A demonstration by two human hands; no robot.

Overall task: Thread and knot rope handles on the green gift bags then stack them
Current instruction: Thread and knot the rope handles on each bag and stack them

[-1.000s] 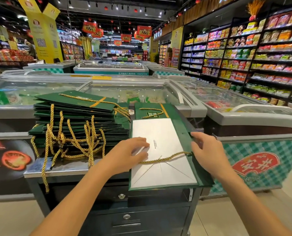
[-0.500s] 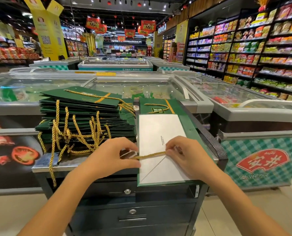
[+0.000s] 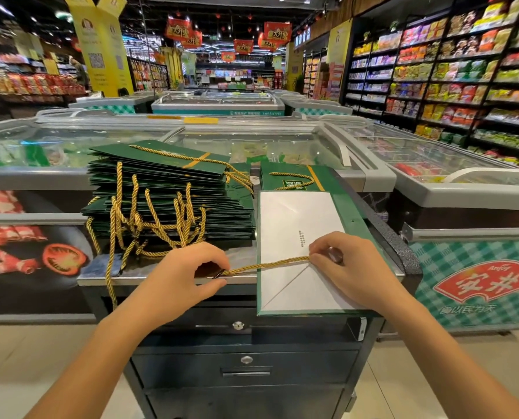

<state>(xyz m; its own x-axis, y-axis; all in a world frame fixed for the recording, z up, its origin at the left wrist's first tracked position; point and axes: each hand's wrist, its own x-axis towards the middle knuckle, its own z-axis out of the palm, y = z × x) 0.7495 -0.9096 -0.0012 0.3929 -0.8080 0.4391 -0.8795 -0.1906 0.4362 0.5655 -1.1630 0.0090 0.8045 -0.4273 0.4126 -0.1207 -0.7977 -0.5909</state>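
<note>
A flat green gift bag (image 3: 347, 213) lies on the cabinet top with its white underside (image 3: 294, 225) facing up. A gold rope (image 3: 267, 265) stretches taut across its near half. My left hand (image 3: 182, 276) pinches the rope's left end just off the bag's left edge. My right hand (image 3: 352, 267) pinches the other end over the white panel. To the left stands a tall stack of green bags (image 3: 167, 192) with gold rope handles (image 3: 149, 225) dangling over the cabinet's front edge.
The bags rest on a dark metal cabinet (image 3: 246, 367) with drawers and locks. Glass-topped chest freezers (image 3: 252, 146) stand behind and to the right. Stocked shelves (image 3: 452, 74) line the right aisle. Tiled floor lies on both sides.
My right hand came in from the bag's right edge to its middle. Both hands then drew apart, and the rope now runs taut between them.
</note>
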